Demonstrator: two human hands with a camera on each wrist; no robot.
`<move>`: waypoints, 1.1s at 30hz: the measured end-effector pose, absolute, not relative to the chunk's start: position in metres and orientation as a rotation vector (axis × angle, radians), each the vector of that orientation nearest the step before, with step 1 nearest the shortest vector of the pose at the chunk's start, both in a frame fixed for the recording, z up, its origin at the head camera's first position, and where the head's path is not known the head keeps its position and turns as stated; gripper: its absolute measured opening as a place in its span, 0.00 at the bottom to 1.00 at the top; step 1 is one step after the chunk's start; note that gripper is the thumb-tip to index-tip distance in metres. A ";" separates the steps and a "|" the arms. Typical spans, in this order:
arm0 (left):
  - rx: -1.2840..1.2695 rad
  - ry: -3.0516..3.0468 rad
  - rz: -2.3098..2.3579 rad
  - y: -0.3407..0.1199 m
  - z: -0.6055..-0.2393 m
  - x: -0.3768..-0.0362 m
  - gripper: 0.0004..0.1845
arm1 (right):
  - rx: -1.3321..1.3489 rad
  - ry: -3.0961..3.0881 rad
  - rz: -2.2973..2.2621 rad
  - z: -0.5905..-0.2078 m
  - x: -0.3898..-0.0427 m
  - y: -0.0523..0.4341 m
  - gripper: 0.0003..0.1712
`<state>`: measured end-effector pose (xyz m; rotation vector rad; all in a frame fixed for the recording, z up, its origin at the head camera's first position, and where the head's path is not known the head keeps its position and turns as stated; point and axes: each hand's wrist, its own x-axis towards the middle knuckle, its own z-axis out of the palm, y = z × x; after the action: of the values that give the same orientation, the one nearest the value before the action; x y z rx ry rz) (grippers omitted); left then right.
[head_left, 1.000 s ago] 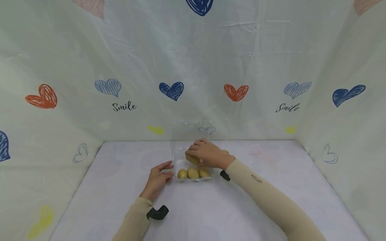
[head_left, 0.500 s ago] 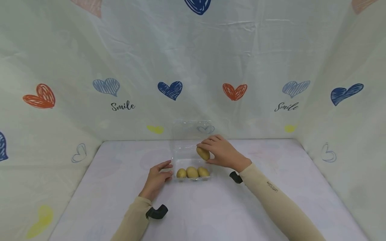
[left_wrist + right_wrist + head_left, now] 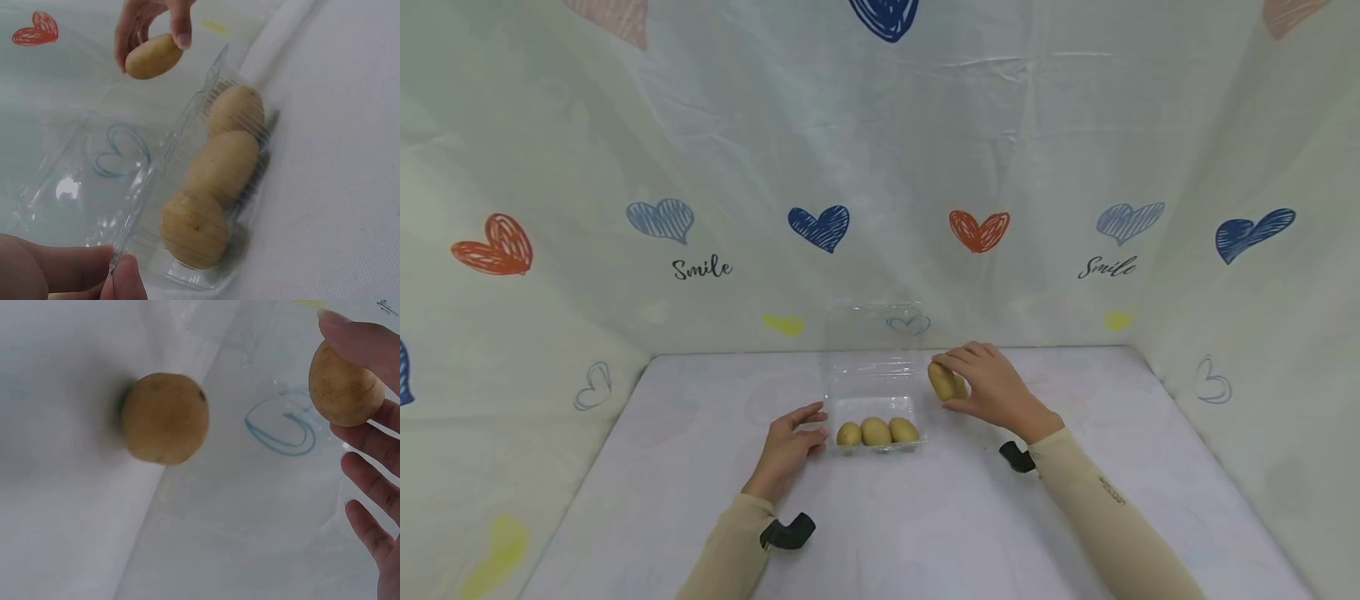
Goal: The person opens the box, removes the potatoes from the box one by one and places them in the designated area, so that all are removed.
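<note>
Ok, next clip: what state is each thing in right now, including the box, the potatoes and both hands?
Clear plastic clamshell box: open, lid upright.
Three small yellow-brown potatoes in the box: lined up along the near edge.
Fourth small potato: held outside the box, to its right.
Loose potato on the white cloth: lying free, untouched.
Left hand: pinching the box's left edge.
Right hand: gripping the fourth potato.

Upright lid (image 3: 872,337) blocks box (image 3: 874,412) rear; back row free.
</note>
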<state>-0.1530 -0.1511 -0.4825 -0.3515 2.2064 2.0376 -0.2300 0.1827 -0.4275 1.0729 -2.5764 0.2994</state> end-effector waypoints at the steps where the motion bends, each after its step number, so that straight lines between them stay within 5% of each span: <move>1: -0.352 2.205 2.040 -0.151 -0.483 -0.153 0.27 | 1.056 -2.575 0.308 -0.429 -0.229 0.186 0.41; 33: -0.366 2.208 2.027 -0.151 -0.482 -0.152 0.28 | 0.678 -2.737 0.386 -0.484 -0.233 0.245 0.40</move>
<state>-0.1522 -0.1506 -0.4822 -0.3665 2.2085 2.0271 -0.2335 0.2449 -0.4841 0.6776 -2.7373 0.3857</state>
